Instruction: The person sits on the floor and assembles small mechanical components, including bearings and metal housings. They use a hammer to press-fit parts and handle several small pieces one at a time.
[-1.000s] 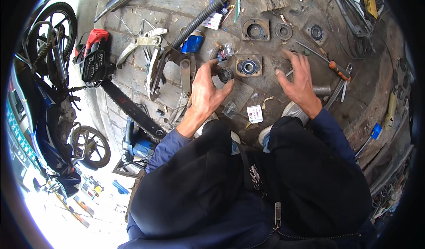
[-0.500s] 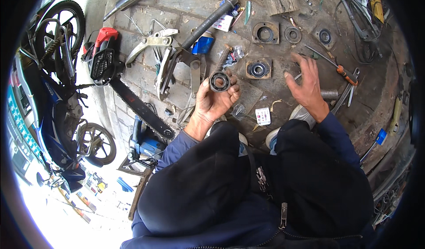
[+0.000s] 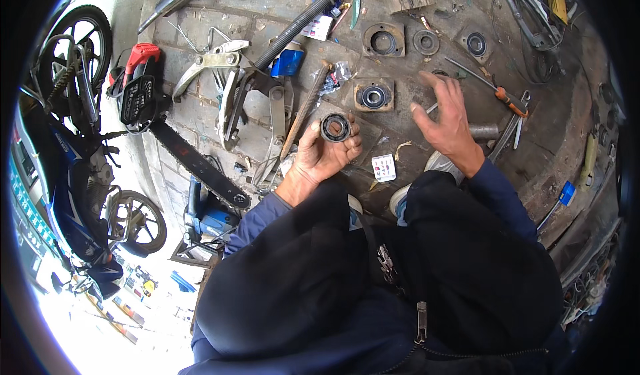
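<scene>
My left hand (image 3: 323, 159) is closed round the edge of a dark ball bearing (image 3: 325, 128), held face up above the floor between my knees. Through its centre hole some finger shows. My right hand (image 3: 449, 127) hovers to the right with fingers spread and holds nothing. A thin metal piece shows beside its fingers, partly hidden. Between the hands and farther off lies a square flange housing (image 3: 359, 100) with a bearing seated in it. Beyond that are a second square housing (image 3: 369, 40), a flat metal ring (image 3: 417, 42) and another housing with a bearing (image 3: 476, 44).
An orange-handled screwdriver (image 3: 501, 94) and wrenches (image 3: 519, 125) lie right, near a metal cylinder (image 3: 484, 132). A white printed packet (image 3: 383, 168) lies by my feet. At left are a metal gear puller (image 3: 230, 60), a chainsaw (image 3: 200, 168) and a parked motorcycle (image 3: 73, 195).
The view has shifted, so the floor items sit farther left and slightly higher. My left hand still grips the bearing, now nearer the seated housing; my right hand stays spread.
</scene>
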